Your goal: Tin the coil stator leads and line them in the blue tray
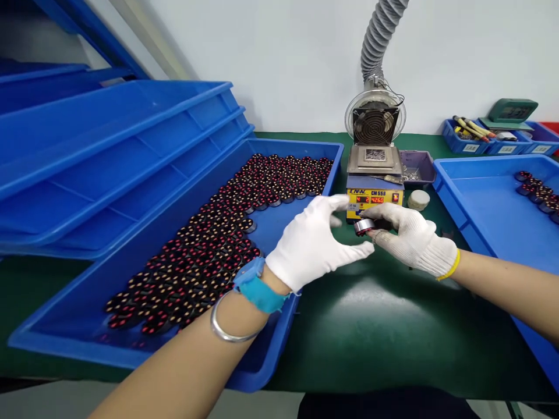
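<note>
My right hand [408, 237], in a white knitted glove with a yellow cuff, pinches a small round part [364, 226] with a silver rim and a dark underside. Its fingers partly hide the part. To the left of it, my left hand [312, 238], in a smooth white glove, is open, thumb and fingers spread apart with nothing between them. Both hands are in front of the solder pot [374, 154], whose yellow panel shows red digits. Under my left forearm, a blue tray [279, 224] holds many round dark parts [213, 250] with red and tan dots.
A second blue tray [506, 215] on the right carries several similar parts [541, 192]. Empty-looking trays [131, 145] are stacked at left. Behind the pot are a fan [374, 126] and a grey hose [379, 41]. Small bins [465, 139] and a round white pad [418, 199] stand nearby.
</note>
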Available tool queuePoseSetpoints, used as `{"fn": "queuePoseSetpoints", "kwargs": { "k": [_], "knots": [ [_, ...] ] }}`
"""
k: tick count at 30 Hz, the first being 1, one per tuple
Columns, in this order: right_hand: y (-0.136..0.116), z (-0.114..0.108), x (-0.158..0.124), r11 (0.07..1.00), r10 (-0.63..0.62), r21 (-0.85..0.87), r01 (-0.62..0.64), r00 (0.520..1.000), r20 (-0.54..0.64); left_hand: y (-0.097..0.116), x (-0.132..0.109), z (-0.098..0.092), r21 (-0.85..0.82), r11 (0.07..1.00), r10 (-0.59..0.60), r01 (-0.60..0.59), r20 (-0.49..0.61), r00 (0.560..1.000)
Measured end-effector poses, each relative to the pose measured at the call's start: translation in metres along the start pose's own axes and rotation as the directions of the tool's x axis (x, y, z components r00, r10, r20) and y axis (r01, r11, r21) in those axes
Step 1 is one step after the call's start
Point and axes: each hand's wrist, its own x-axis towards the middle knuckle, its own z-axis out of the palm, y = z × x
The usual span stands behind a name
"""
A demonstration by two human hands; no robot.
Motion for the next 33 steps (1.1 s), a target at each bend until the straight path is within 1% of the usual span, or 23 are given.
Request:
{"fn": "queuePoseSetpoints", "kwargs": {
  "k": [1, 2, 3, 5, 6, 7, 9, 11, 12, 13, 14, 16, 18, 21, 24, 25, 26, 28, 30, 31, 32, 33],
  "knots": [
    [-0.001, 0.0, -0.001, 1.0, -0.015, -0.024, 0.015, 1.0, 0.011, 0.0, 0.0, 0.001, 0.047, 0.995, 0.092, -0.092, 0.0, 0.996],
    [-0.001, -0.001, -0.001, 0.998, -0.03, -0.05, 0.031, 0.999, 0.022, 0.0, -0.001, 0.002, 0.11, 0.98, 0.164, -0.166, 0.03, 0.986],
    [-0.002, -0.002, -0.002, 0.996, -0.047, -0.077, 0.049, 0.998, 0.03, 0.0, -0.001, 0.004, 0.182, 0.96, 0.201, -0.212, 0.074, 0.977],
    [-0.003, -0.004, -0.003, 0.989, -0.074, -0.125, 0.078, 0.997, 0.038, 0.0, -0.001, 0.006, 0.319, 0.919, 0.196, -0.231, 0.137, 0.971],
    [-0.004, -0.005, -0.004, 0.985, -0.082, -0.146, 0.087, 0.996, 0.04, 0.0, -0.001, 0.006, 0.357, 0.906, 0.183, -0.226, 0.152, 0.971],
    [-0.006, -0.006, -0.004, 0.982, -0.088, -0.163, 0.093, 0.995, 0.043, 0.0, -0.001, 0.005, 0.362, 0.905, 0.173, -0.223, 0.165, 0.971],
    [-0.009, -0.008, -0.006, 0.979, -0.076, -0.183, 0.087, 0.995, 0.066, 0.0, 0.0, -0.002, 0.272, 0.939, 0.152, -0.211, 0.221, 0.963],
    [-0.013, -0.008, -0.008, 0.981, -0.056, -0.178, 0.074, 0.993, 0.102, -0.001, 0.001, -0.01, 0.135, 0.979, 0.099, -0.15, 0.326, 0.94],
    [-0.015, -0.008, -0.009, 0.983, -0.047, -0.169, 0.068, 0.991, 0.122, -0.001, 0.001, -0.014, 0.091, 0.99, 0.066, -0.106, 0.366, 0.928],
    [-0.016, -0.008, -0.01, 0.985, -0.043, -0.158, 0.064, 0.99, 0.137, -0.001, 0.001, -0.018, 0.069, 0.996, 0.032, -0.064, 0.382, 0.924],
    [-0.017, -0.008, -0.011, 0.987, -0.04, -0.146, 0.062, 0.988, 0.147, -0.001, 0.001, -0.02, 0.06, 0.998, 0.001, -0.025, 0.372, 0.928],
    [-0.019, -0.008, -0.013, 0.99, -0.043, -0.123, 0.063, 0.986, 0.162, 0.001, 0.0, -0.02, 0.026, 0.999, -0.043, 0.036, 0.313, 0.949],
    [-0.02, -0.009, -0.012, 0.993, -0.025, -0.11, 0.043, 0.986, 0.167, 0.003, -0.001, -0.019, -0.05, 0.996, -0.057, 0.075, 0.296, 0.954],
    [-0.018, -0.01, -0.008, 0.996, 0.018, -0.092, -0.004, 0.987, 0.157, 0.007, -0.002, -0.023, -0.189, 0.973, -0.056, 0.135, 0.371, 0.927],
    [-0.013, -0.011, -0.003, 0.997, 0.065, -0.039, -0.06, 0.99, 0.129, 0.01, -0.003, -0.035, -0.303, 0.921, -0.089, 0.245, 0.448, 0.889],
    [-0.01, -0.011, -0.001, 0.997, 0.079, -0.012, -0.078, 0.989, 0.123, 0.01, -0.003, -0.038, -0.33, 0.902, -0.109, 0.277, 0.447, 0.888],
    [-0.008, -0.01, 0.0, 0.995, 0.095, 0.014, -0.097, 0.988, 0.121, 0.01, -0.002, -0.039, -0.346, 0.892, -0.129, 0.291, 0.421, 0.898],
    [-0.006, -0.01, 0.001, 0.991, 0.113, 0.054, -0.12, 0.987, 0.117, 0.01, -0.001, -0.036, -0.334, 0.906, -0.155, 0.261, 0.313, 0.937],
    [-0.007, -0.011, 0.002, 0.988, 0.127, 0.078, -0.137, 0.985, 0.118, 0.01, 0.0, -0.026, -0.282, 0.938, -0.14, 0.203, 0.23, 0.963],
    [-0.007, -0.011, 0.002, 0.986, 0.134, 0.085, -0.145, 0.983, 0.123, 0.01, 0.0, -0.02, -0.269, 0.946, -0.123, 0.181, 0.218, 0.968],
    [-0.007, -0.011, 0.002, 0.984, 0.142, 0.089, -0.154, 0.982, 0.127, 0.009, -0.001, -0.016, -0.274, 0.946, -0.111, 0.175, 0.234, 0.966],
    [-0.007, -0.01, 0.002, 0.982, 0.153, 0.091, -0.166, 0.98, 0.13, 0.009, -0.001, -0.014, -0.295, 0.936, -0.108, 0.19, 0.272, 0.956]
  ]
}}
